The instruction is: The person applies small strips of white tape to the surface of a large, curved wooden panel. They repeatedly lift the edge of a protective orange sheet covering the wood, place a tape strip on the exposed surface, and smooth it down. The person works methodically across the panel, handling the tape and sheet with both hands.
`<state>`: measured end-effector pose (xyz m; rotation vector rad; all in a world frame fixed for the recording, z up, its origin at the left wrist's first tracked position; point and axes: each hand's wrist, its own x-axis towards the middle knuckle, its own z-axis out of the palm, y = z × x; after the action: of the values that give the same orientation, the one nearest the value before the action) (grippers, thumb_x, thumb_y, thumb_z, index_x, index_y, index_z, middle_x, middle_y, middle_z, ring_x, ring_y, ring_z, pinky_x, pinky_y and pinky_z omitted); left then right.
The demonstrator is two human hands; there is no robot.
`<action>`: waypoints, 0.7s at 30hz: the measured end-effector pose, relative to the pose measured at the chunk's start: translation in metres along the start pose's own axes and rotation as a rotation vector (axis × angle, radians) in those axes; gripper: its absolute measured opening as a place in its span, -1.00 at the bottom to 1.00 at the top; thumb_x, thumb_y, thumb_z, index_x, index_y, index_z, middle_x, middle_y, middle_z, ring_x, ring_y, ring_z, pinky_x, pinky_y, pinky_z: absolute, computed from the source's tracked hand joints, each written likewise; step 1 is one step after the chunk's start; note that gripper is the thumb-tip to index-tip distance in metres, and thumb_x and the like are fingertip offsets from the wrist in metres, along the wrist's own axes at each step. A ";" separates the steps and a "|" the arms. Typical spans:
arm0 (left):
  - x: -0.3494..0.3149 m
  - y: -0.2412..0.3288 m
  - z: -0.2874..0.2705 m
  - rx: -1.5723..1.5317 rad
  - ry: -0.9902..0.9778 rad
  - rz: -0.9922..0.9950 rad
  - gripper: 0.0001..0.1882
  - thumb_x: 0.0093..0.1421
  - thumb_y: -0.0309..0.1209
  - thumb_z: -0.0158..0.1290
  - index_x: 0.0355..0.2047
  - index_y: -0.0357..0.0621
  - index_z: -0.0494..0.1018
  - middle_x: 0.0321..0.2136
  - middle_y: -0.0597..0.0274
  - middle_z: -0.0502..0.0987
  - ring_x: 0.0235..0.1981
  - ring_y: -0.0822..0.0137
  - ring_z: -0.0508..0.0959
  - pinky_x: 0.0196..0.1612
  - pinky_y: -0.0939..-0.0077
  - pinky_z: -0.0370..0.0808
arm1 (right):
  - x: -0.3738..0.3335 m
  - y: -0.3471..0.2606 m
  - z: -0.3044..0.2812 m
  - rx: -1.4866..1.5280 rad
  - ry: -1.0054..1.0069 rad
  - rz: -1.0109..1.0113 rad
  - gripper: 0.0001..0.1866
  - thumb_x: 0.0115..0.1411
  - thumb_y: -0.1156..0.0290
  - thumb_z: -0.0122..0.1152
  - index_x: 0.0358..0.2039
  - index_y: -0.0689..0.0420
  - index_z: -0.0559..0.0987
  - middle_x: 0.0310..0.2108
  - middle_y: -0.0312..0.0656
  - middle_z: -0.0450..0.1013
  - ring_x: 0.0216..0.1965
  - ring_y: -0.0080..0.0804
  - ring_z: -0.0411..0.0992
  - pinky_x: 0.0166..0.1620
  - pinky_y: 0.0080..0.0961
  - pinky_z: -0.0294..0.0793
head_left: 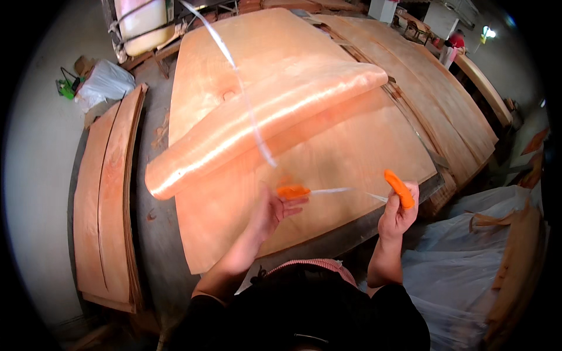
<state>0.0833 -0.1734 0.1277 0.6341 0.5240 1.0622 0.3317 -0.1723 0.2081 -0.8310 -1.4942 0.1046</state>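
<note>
My left hand (280, 207) is over the near part of a large wood veneer sheet (328, 140), its fingers stretched out and blurred. Along its upper side is an orange piece (293, 192); I cannot tell whether it is held or worn on a finger. My right hand (401, 207), closed at the sheet's near right edge, grips an orange curved piece (398, 189) about as long as a finger. Short stretches of white strip (331, 191) show between the hands. From above hangs a longer white strip (237, 76), its lower end over the sheet.
A rolled-over veneer fold (263, 123) crosses the stack. Other veneer stacks lie at the left (105, 205) and right (421, 76). Clear plastic sheeting (456, 257) covers something at lower right. A white bag (105, 85) sits far left. A person in red (456, 41) is far right.
</note>
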 end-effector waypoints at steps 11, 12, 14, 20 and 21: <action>-0.085 -0.087 -0.031 0.203 0.322 -0.441 -0.70 0.19 -0.22 -0.05 -0.31 -0.25 0.42 -0.44 0.28 0.51 -0.47 0.55 0.47 -0.45 0.72 0.40 | -0.136 -0.006 0.076 -0.114 -1.241 0.176 -0.73 0.05 0.33 0.03 -0.24 0.17 0.45 -0.44 -0.08 0.38 -0.37 -0.14 0.36 -0.37 -0.33 0.38; -0.095 -0.088 -0.034 0.155 0.388 -0.473 -0.70 0.17 -0.20 -0.03 -0.33 -0.23 0.42 -0.47 0.29 0.52 -0.50 0.56 0.46 -0.48 0.75 0.37 | -0.145 -0.006 0.082 -0.071 -1.294 0.127 -0.72 0.05 0.32 0.03 -0.24 0.18 0.45 -0.44 -0.09 0.38 -0.38 -0.14 0.35 -0.37 -0.32 0.37; -0.113 -0.092 -0.038 0.053 0.449 -0.440 -0.69 0.14 -0.16 0.00 -0.35 -0.20 0.44 -0.51 0.31 0.51 -0.55 0.56 0.45 -0.54 0.79 0.32 | -0.159 -0.008 0.092 0.017 -1.395 0.021 -0.71 0.05 0.31 0.04 -0.25 0.21 0.44 -0.44 -0.09 0.38 -0.40 -0.14 0.33 -0.38 -0.31 0.36; -0.143 -0.118 -0.075 -0.057 0.637 -0.300 -0.78 0.13 -0.29 0.03 -0.36 -0.21 0.46 -0.51 0.32 0.51 -0.55 0.54 0.47 -0.57 0.77 0.33 | -0.191 -0.014 0.121 0.219 -1.511 0.003 -0.69 0.10 0.34 -0.05 -0.15 0.18 0.38 -0.41 -0.08 0.39 -0.36 -0.09 0.34 -0.34 -0.26 0.36; -0.147 -0.121 -0.078 -0.074 0.646 -0.240 -0.83 0.11 -0.35 0.05 -0.36 -0.19 0.48 -0.52 0.35 0.50 -0.56 0.55 0.46 -0.56 0.77 0.33 | -0.196 -0.013 0.126 0.234 -1.510 0.066 -0.69 0.10 0.34 -0.07 -0.14 0.17 0.38 -0.40 -0.07 0.40 -0.34 -0.08 0.35 -0.32 -0.25 0.36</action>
<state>0.0486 -0.3322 0.0006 0.1405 1.0864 1.0416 0.1881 -0.2351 0.0350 -0.5545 -2.7473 1.1297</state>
